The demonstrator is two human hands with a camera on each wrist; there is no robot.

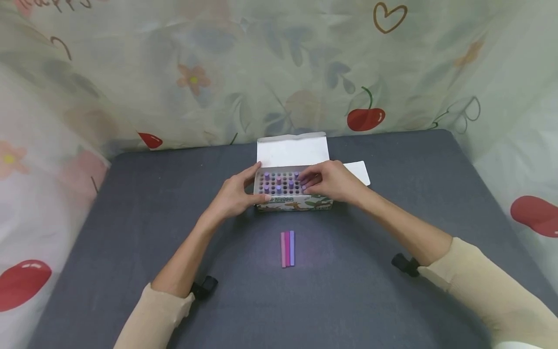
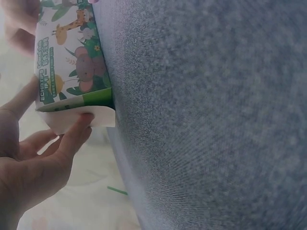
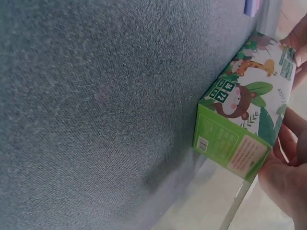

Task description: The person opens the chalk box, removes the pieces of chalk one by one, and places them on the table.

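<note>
An open cardboard box (image 1: 294, 203) with animal pictures holds a grid of holes, and several purple and pink chalk sticks (image 1: 278, 189) stand upright in it. My left hand (image 1: 235, 194) grips the box's left end, thumb on the front and fingers at the back corner; a white end flap (image 2: 64, 119) lies under its fingertips. Above the box's right end, my right hand (image 1: 329, 180) pinches a small purple chalk stick (image 1: 304, 187) between thumb and fingertips, most of it hidden. The right thumb is close to the green end panel (image 3: 223, 139) in the right wrist view.
Three chalk sticks (image 1: 286, 249), pink, magenta and lavender, lie side by side on the grey cloth table (image 1: 340, 295) in front of the box. The box's white lid (image 1: 293, 150) stands open behind it, and a side flap (image 1: 359, 173) sticks out right. A printed curtain (image 1: 261, 63) surrounds the table.
</note>
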